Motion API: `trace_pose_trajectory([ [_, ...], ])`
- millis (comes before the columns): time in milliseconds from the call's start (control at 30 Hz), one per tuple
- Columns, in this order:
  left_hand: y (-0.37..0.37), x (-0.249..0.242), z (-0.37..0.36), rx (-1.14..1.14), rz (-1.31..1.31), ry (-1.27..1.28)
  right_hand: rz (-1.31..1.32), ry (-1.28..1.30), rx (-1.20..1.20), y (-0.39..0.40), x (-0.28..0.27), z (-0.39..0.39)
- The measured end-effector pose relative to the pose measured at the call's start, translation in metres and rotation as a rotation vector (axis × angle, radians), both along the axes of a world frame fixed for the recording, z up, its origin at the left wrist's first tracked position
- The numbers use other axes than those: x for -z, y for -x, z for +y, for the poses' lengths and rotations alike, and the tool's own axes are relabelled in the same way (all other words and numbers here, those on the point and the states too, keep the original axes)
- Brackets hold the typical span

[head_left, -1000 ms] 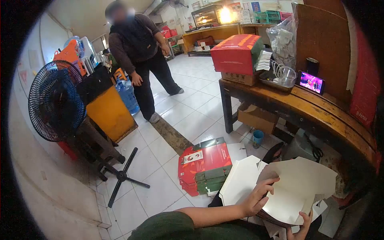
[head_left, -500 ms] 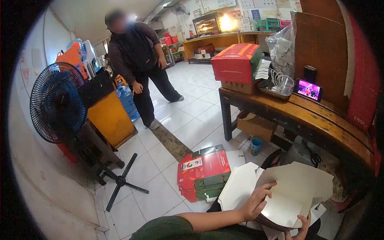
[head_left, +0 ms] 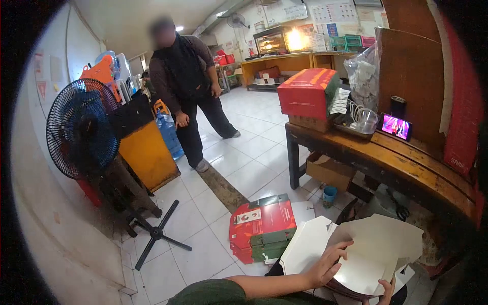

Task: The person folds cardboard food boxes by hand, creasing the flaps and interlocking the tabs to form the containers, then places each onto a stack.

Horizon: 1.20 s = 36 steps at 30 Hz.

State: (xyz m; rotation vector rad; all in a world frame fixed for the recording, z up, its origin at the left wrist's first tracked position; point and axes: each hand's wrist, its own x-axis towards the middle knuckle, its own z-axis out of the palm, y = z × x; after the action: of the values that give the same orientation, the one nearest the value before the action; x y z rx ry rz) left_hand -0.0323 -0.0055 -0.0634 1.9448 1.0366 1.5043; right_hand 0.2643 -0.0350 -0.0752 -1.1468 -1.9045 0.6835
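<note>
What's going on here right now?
A person seated low holds an unfolded white carton blank in both hands: the left hand grips its left fold, and the right hand supports its lower edge. A stack of red and green boxes lies on the tiled floor beside them. Another person stands further back near a blue fan. A phone with a lit screen sits on the wooden table.

Left hand (head_left: 325, 267) and right hand (head_left: 385, 293) hold a flat white carton (head_left: 376, 256) above stacked red boxes (head_left: 262, 229).
</note>
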Motion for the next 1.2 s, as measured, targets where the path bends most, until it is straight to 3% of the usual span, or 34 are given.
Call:
trace_pose_trajectory([
  [967, 0.003, -0.006, -0.004, 0.003, 0.007, 0.021, -0.022, -0.004, 0.037, 0.009, -0.012, -0.010],
  [1100, 0.010, 0.002, 0.000, 0.086, -0.005, -0.002, -0.147, -0.027, -0.055, -0.004, -0.047, -0.007],
  [1200, 0.022, 0.004, -0.002, 0.093, -0.047, -0.042, -0.001, -0.158, 0.037, -0.040, -0.058, 0.001],
])
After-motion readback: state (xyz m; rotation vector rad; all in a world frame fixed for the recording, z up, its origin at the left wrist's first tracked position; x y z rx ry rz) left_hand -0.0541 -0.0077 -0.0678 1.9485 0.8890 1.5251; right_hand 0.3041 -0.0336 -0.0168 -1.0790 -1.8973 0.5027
